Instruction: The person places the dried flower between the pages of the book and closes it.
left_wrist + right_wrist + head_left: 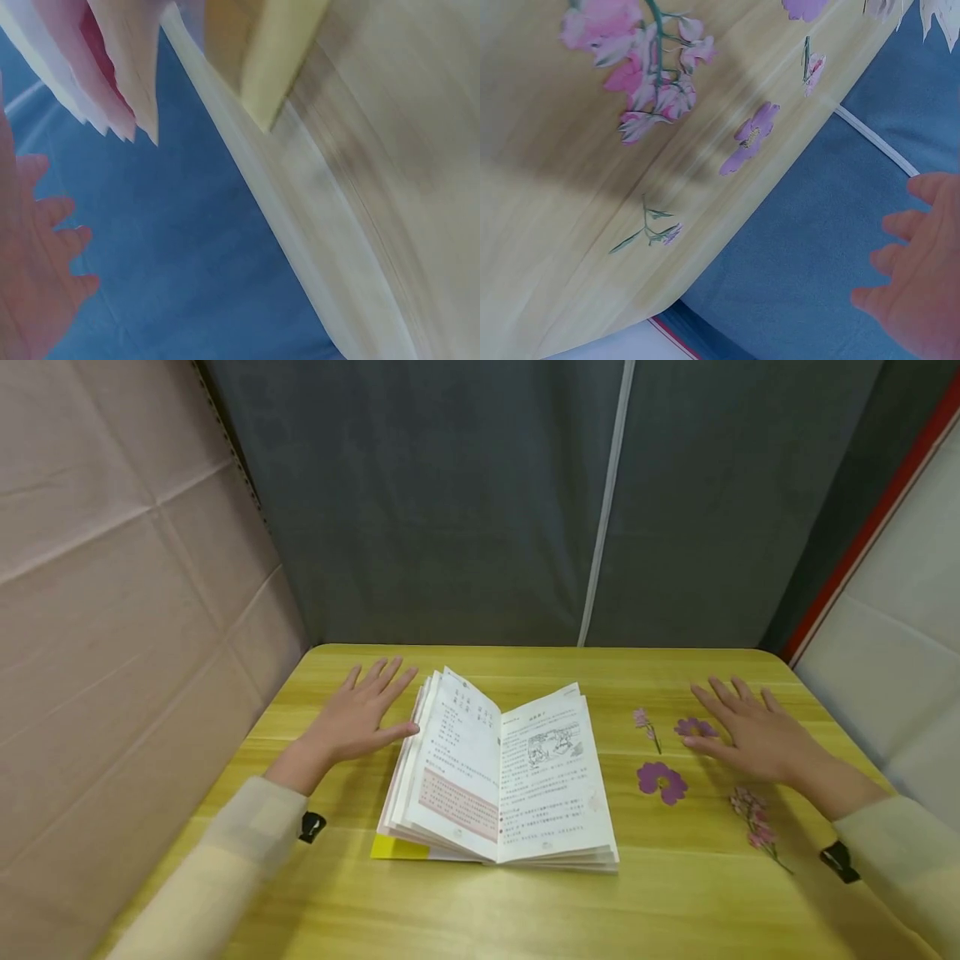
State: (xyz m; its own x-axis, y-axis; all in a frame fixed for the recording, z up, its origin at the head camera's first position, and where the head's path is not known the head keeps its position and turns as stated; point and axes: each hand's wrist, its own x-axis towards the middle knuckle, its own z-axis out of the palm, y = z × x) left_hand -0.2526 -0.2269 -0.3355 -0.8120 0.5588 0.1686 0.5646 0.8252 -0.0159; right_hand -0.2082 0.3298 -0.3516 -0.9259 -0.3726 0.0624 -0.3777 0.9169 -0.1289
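Note:
An open book with printed pages lies in the middle of the wooden table, its left pages fanned up a little. My left hand, fingers spread, is at the book's left side, the thumb overlapping the page edge in the head view. On the right, my right hand is spread with nothing in it, near a purple pressed flower. Around it lie a larger purple flower, a small pink sprig and a longer pink flower sprig. In the right wrist view a small green-stemmed sprig also shows.
The yellowish wooden table ends at a dark curtain behind. A pale cloth wall stands on the left and a white panel with a red edge on the right.

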